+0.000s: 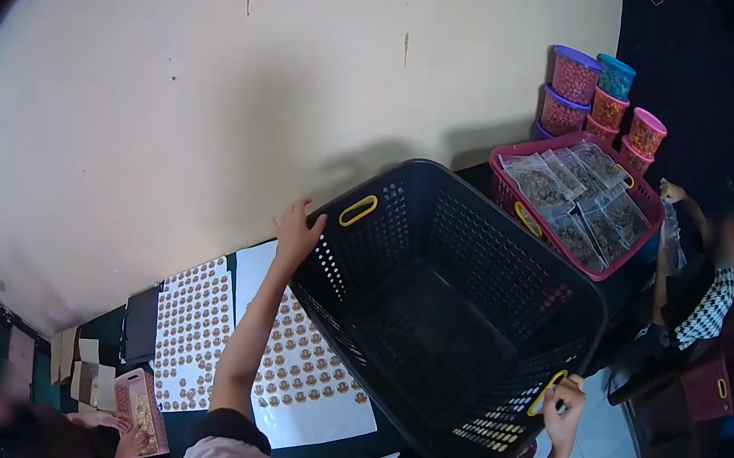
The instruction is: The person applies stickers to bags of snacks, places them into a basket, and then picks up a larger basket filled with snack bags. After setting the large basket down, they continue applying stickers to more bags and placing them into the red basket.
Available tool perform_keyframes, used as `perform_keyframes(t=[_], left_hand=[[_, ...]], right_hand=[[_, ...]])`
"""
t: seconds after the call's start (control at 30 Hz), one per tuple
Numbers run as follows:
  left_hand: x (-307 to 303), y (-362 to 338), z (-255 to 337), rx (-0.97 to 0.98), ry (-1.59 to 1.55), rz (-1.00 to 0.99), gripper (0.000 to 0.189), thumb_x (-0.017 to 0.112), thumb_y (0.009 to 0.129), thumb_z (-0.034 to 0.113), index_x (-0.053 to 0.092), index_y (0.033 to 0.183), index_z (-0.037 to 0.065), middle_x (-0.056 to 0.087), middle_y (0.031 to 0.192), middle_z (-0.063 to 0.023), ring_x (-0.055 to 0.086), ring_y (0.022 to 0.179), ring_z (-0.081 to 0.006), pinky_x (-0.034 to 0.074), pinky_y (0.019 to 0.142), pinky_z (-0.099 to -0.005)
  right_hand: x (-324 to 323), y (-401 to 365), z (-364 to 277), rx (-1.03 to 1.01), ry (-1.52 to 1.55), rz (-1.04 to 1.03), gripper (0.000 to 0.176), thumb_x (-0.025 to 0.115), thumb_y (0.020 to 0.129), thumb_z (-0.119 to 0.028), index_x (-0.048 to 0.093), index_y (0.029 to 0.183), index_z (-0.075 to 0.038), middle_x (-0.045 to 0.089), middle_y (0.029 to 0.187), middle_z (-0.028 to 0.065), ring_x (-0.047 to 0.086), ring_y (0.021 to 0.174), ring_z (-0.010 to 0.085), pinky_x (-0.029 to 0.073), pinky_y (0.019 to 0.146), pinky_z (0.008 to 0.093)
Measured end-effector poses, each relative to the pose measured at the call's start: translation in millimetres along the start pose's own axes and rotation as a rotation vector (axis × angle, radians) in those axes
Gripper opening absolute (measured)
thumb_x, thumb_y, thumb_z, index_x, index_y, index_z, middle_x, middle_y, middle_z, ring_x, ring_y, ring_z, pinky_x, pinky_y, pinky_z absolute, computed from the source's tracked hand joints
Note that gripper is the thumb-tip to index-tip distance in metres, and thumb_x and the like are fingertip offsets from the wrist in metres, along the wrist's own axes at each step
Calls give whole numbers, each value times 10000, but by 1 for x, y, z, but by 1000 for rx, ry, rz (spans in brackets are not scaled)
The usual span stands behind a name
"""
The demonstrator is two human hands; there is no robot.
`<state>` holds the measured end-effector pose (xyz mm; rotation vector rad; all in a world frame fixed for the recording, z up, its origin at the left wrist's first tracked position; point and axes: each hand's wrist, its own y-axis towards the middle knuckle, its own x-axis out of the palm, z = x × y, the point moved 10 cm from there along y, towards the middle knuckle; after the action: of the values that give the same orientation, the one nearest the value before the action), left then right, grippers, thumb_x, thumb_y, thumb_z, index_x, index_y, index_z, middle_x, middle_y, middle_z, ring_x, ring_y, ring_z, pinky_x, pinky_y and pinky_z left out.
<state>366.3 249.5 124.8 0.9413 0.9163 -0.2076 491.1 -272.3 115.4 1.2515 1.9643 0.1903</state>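
Observation:
A large black plastic laundry basket (456, 321) with perforated walls and yellow-rimmed handle slots is tilted in front of me, its inside facing me and bare. My left hand (299, 232) is closed on its left end, at the rim near one handle; some fingers are partly hidden behind the wall. On the opposite end, my right hand (562, 407) grips the yellow handle. Under and left of the basket lie white sheets of round stickers (192, 336) on a dark green table.
Behind the basket stands a maroon basket (593, 271) with several clear bags. Stacked lidded tubs (573, 76) are beside the wall (218, 104). One person (708, 295) holds plastic bags at right; another person's hands (122, 427) touch a pink tray (127, 387) at lower left.

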Motion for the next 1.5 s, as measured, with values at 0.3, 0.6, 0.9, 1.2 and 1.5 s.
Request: perform_keyframes(t=[0.3, 0.6, 0.9, 1.2, 1.5], left_hand=[[79, 4, -7, 18, -61, -324, 358, 619, 725, 277, 548, 1029, 101, 605, 899, -158, 574, 841, -333, 455, 711, -431], [-7, -37, -41, -123, 2, -200, 307, 594, 738, 302, 557, 949, 82, 611, 760, -145, 588, 701, -334, 472, 616, -412], [-93, -126, -112, -492, -114, -120, 396, 640, 684, 381, 582, 906, 57, 615, 732, -143, 604, 676, -286, 465, 630, -375], [-135, -180, -116, -563, -463, -85, 285, 612, 787, 211, 590, 950, -21, 631, 711, -123, 599, 604, -133, 467, 588, -259], [-256, -225, -113, -562, -358, 299, 216, 593, 812, 147, 592, 883, -57, 631, 680, -93, 576, 635, -78, 444, 573, -226]], right_hand=[[-56, -19, 57, 435, 356, 370, 383, 552, 798, -93, 421, 1156, -53, 402, 1194, 87, 380, 1064, 161, 310, 902, 293], [26, 19, 109, 661, 651, -4, 552, 456, 816, -47, 260, 1332, -49, 371, 1280, 113, 375, 1156, 201, 297, 959, 303], [32, 54, 75, 436, 746, -50, 564, 430, 794, -15, 259, 1332, -35, 365, 1282, 122, 378, 1159, 205, 298, 972, 312], [41, 63, 40, 353, 565, -154, 645, 398, 714, 75, 255, 1335, -25, 346, 1318, 134, 353, 1190, 213, 273, 995, 331], [25, 92, 3, 254, 829, -102, 635, 495, 752, 21, 245, 1334, -28, 349, 1301, 151, 389, 1184, 280, 255, 1022, 374]])
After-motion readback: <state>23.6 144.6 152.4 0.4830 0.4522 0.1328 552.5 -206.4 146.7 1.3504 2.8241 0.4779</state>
